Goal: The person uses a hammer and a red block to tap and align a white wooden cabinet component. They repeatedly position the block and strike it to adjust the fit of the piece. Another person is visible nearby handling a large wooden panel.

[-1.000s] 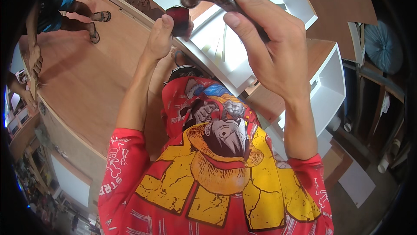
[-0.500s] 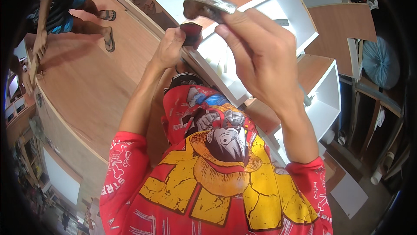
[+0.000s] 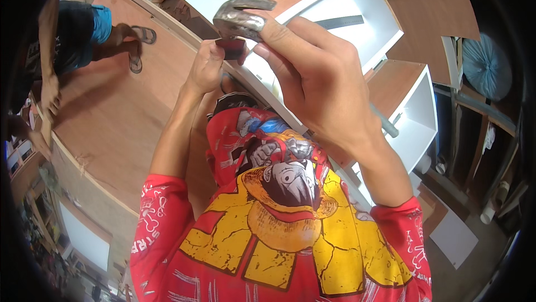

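Hammer [image 3: 239, 18] and block [image 3: 233, 50], head view: the right hand [image 3: 321, 64] is wrapped about the hammer close below its steel head, the grey handle end emerging past the wrist; the left hand [image 3: 204, 70] grasps the dark red block, thumb on the near side, its other fingers partly hidden. The hammer head lies over the block's upper edge; whether the two touch cannot be told. Beyond and below the right hand lies a white box [image 3: 385, 20] with a dark strip [image 3: 341, 21] inside; a second white box [image 3: 420, 115] lies to the right of that wrist. Well to the left of the left hand, another person [image 3: 72, 31] stands by a brown panel [image 3: 111, 117]. In judgement, good control here calls for the hammer face square to the block, the left thumb and fingertips clear of the upper edge, and a steady left wrist; the high grip favours small, measured movements over force. White lettering marks the red sleeves [image 3: 159, 229] below both hands; any marks on the strip are too small to read, and no label shows clearly on the hammer or block.
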Action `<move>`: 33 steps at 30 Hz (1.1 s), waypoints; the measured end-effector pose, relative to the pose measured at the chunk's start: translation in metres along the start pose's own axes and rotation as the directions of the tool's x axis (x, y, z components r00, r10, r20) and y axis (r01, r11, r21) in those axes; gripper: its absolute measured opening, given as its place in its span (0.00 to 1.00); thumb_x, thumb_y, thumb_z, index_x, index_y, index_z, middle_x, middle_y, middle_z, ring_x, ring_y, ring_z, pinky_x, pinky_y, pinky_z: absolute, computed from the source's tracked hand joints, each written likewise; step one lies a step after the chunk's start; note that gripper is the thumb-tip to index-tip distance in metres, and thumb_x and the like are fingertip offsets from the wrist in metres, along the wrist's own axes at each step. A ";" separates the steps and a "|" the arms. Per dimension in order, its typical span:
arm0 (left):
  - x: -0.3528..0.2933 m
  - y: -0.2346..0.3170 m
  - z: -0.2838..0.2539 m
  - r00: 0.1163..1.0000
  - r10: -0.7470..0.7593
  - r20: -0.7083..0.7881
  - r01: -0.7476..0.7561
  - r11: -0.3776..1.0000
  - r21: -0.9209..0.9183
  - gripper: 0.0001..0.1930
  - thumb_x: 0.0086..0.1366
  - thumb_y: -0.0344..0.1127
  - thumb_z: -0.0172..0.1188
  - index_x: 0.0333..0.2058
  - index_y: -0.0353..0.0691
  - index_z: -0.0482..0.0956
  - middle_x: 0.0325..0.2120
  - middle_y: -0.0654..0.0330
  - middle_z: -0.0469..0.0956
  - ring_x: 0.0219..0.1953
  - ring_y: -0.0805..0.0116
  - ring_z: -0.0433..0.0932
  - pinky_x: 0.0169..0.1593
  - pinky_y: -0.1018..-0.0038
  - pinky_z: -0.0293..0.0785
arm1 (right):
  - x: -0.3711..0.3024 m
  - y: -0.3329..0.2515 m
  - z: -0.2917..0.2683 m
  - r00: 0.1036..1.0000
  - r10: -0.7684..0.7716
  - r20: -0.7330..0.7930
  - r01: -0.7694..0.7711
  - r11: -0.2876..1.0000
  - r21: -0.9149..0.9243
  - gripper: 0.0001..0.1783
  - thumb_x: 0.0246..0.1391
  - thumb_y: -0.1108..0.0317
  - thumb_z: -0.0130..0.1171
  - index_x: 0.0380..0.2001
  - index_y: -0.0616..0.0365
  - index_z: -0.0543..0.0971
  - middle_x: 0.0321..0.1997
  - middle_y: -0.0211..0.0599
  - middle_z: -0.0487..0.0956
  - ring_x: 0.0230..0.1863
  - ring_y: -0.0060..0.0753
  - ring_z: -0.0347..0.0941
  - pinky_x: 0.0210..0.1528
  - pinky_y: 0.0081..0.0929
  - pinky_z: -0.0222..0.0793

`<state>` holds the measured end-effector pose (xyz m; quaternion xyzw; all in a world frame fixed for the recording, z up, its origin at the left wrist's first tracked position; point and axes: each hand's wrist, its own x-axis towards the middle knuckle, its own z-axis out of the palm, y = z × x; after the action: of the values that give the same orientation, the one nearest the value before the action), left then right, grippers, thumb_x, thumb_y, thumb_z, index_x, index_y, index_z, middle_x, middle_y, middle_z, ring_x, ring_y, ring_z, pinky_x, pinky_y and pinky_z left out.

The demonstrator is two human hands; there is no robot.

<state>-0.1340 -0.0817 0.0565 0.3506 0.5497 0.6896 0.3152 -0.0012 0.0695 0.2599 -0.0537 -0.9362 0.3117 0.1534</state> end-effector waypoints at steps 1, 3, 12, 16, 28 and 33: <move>0.000 0.002 0.001 1.000 -0.005 0.002 0.005 1.000 0.004 0.45 0.77 0.72 0.38 0.44 0.28 0.84 0.31 0.59 0.82 0.36 0.68 0.79 0.46 0.69 0.76 | 0.002 -0.003 -0.004 1.000 0.001 -0.017 -0.001 1.000 -0.022 0.15 0.57 0.79 0.68 0.49 0.65 0.85 0.28 0.42 0.76 0.24 0.39 0.72 0.27 0.32 0.68; 0.000 0.005 0.002 1.000 -0.005 0.006 0.005 1.000 0.005 0.45 0.77 0.72 0.38 0.44 0.27 0.83 0.31 0.58 0.82 0.37 0.68 0.79 0.46 0.69 0.76 | 0.001 -0.002 -0.002 0.984 -0.059 -0.168 0.068 0.997 0.045 0.16 0.58 0.78 0.68 0.51 0.61 0.85 0.27 0.41 0.75 0.23 0.40 0.71 0.27 0.33 0.68; 0.002 0.009 0.003 0.999 -0.030 0.018 0.030 0.999 -0.019 0.47 0.74 0.76 0.41 0.44 0.27 0.82 0.33 0.59 0.82 0.37 0.71 0.79 0.46 0.70 0.76 | -0.004 -0.003 -0.003 0.993 0.028 -0.117 -0.019 0.996 0.084 0.21 0.59 0.78 0.67 0.55 0.53 0.84 0.28 0.42 0.74 0.25 0.43 0.72 0.29 0.36 0.69; -0.001 0.010 0.002 0.994 -0.110 0.013 0.110 0.994 0.006 0.49 0.71 0.79 0.41 0.45 0.27 0.82 0.33 0.60 0.82 0.37 0.72 0.79 0.45 0.70 0.76 | 0.001 -0.003 -0.003 0.998 0.052 -0.031 -0.050 0.996 0.069 0.21 0.58 0.79 0.67 0.55 0.52 0.85 0.28 0.42 0.73 0.25 0.44 0.72 0.29 0.36 0.69; -0.002 0.010 0.004 0.997 -0.065 0.047 0.064 0.998 0.023 0.50 0.73 0.78 0.39 0.45 0.24 0.81 0.31 0.57 0.81 0.36 0.69 0.77 0.44 0.72 0.74 | -0.008 -0.006 -0.011 0.992 0.065 -0.106 -0.052 0.992 0.119 0.12 0.59 0.79 0.67 0.47 0.63 0.85 0.28 0.42 0.75 0.24 0.43 0.72 0.30 0.36 0.70; -0.007 0.002 0.000 0.997 -0.067 0.038 0.065 0.997 0.040 0.48 0.74 0.76 0.40 0.46 0.26 0.81 0.32 0.56 0.82 0.36 0.70 0.78 0.43 0.70 0.76 | -0.008 -0.005 -0.017 0.994 0.073 -0.077 -0.070 0.996 0.050 0.12 0.58 0.79 0.67 0.46 0.63 0.85 0.30 0.44 0.77 0.25 0.42 0.73 0.30 0.37 0.71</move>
<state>-0.1307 -0.0876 0.0575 0.3519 0.5677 0.6611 0.3418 0.0118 0.0736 0.2742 -0.0958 -0.9193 0.3368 0.1800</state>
